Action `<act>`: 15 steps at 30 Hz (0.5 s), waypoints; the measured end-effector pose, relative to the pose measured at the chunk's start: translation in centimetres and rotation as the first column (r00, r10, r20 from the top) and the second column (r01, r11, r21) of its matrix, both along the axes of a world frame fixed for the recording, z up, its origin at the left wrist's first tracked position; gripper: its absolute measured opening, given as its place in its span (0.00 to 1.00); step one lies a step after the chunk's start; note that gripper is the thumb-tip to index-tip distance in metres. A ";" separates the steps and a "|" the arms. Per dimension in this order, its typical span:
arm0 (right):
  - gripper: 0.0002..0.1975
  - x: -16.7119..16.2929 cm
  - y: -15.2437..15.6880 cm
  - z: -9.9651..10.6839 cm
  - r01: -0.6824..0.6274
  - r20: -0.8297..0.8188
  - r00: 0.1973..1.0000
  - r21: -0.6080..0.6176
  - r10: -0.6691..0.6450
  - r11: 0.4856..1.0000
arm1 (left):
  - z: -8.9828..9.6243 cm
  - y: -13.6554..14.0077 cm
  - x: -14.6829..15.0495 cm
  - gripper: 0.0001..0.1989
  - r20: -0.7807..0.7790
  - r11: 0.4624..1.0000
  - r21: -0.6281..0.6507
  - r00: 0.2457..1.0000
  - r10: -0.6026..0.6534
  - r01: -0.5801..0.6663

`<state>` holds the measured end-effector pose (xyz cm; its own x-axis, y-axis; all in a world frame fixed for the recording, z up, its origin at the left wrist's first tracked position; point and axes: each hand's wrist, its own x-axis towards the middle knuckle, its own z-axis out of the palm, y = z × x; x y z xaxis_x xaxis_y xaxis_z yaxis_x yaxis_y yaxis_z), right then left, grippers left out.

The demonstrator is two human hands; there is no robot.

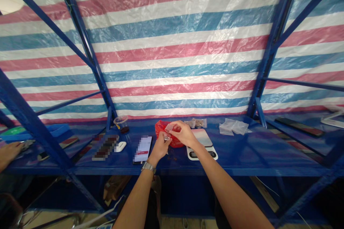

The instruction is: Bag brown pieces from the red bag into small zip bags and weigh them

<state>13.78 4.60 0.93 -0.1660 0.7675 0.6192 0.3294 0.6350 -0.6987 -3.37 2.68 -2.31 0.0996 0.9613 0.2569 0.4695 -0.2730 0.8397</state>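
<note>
A small clear plastic bag (168,128) is pinched between my two hands, over a red plastic bag (160,126) on the blue shelf. My left hand (160,148), with a metal watch at its wrist, is closed on the lower part of the clear bag. My right hand (185,135) grips its upper edge with thumb and fingers. The hands hide part of the red bag and its contents. Just right of it sits a white kitchen scale (202,143), partly behind my right forearm. Small dark crumbs lie on the shelf below the hands.
Filled small bags (199,123) lie behind the scale, and flat clear bags (233,127) farther right. To the left are a lit phone (143,148), a white earbud case (121,146) and a plastic cup (122,126). Blue posts frame the shelf. Another person's hand (10,153) is at far left.
</note>
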 end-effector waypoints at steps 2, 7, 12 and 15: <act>0.06 0.0 0.3 -0.7 0.043 0.061 0.997 -0.048 -0.040 0.998 | 0.1 -0.1 -0.1 0.07 -0.038 0.999 -0.021 0.999 0.025 -0.026; 0.03 0.2 0.8 -2.4 0.133 0.343 0.936 -0.136 -0.079 0.982 | 0.7 -0.6 -0.3 0.02 -0.190 0.991 -0.085 0.978 0.081 -0.099; 0.07 0.2 1.1 -2.5 0.295 0.496 0.830 -0.001 -0.255 0.956 | 1.0 -1.8 -0.8 0.02 -0.278 0.988 -0.125 0.959 0.052 -0.090; 0.07 -0.1 1.2 -2.5 0.287 0.514 0.814 0.049 -0.270 0.957 | 0.9 -2.2 -1.0 0.03 -0.276 0.989 -0.142 0.961 0.009 -0.050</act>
